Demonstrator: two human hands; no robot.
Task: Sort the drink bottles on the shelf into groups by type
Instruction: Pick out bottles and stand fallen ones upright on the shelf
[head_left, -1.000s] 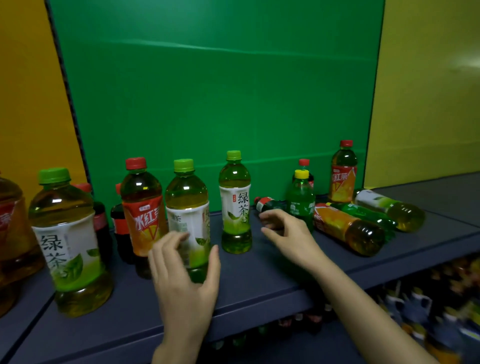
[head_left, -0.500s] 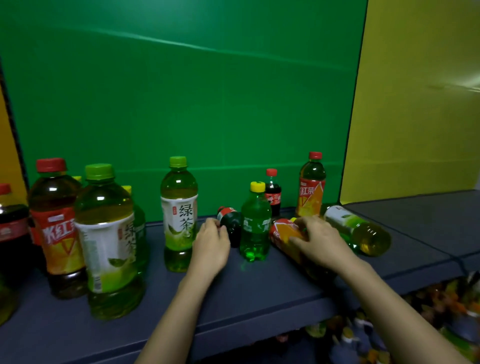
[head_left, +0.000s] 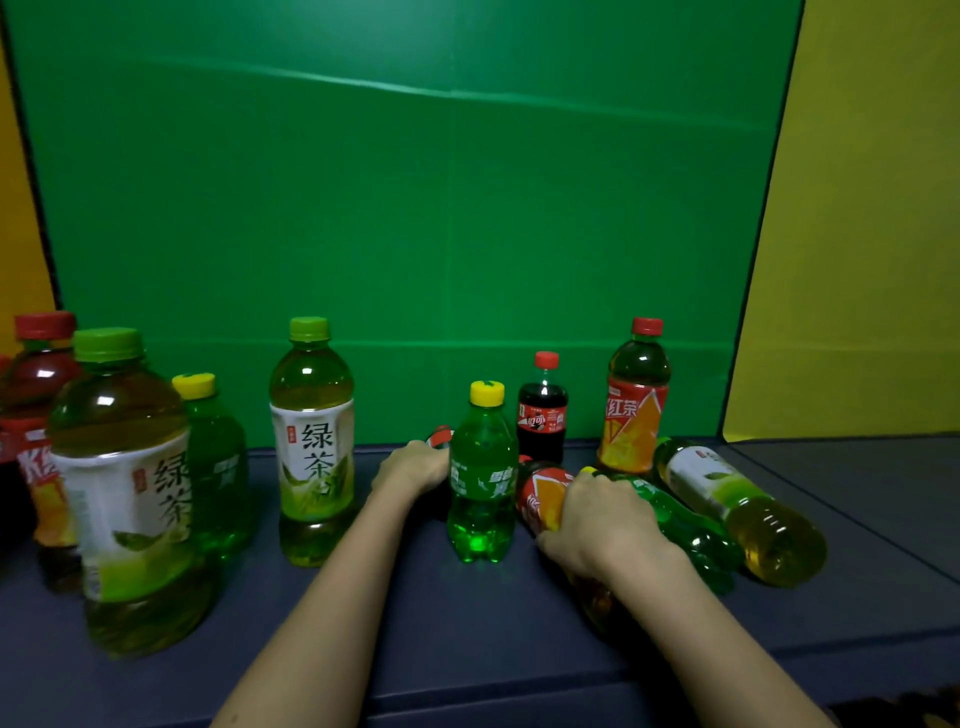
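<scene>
Tea bottle (head_left: 543, 500) lies in right grip (head_left: 597, 519), cola (head_left: 440, 436) in left grip (head_left: 413, 465).

Glossy plastic bottles (head_left: 311, 441); matt shelf (head_left: 467, 623)

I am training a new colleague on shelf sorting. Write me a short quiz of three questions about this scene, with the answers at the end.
1. True or false: the left hand lies flat on the shelf and holds nothing.
2. The right hand has its grip on which bottle? A) the upright green tea B) the lying red tea bottle C) the small cola
3. How many bottles lie on their side to the right of the right hand?
Key: 1 false, it grips a red-capped bottle. 2 B. 3 two: a green soda bottle and a green tea bottle.
</scene>
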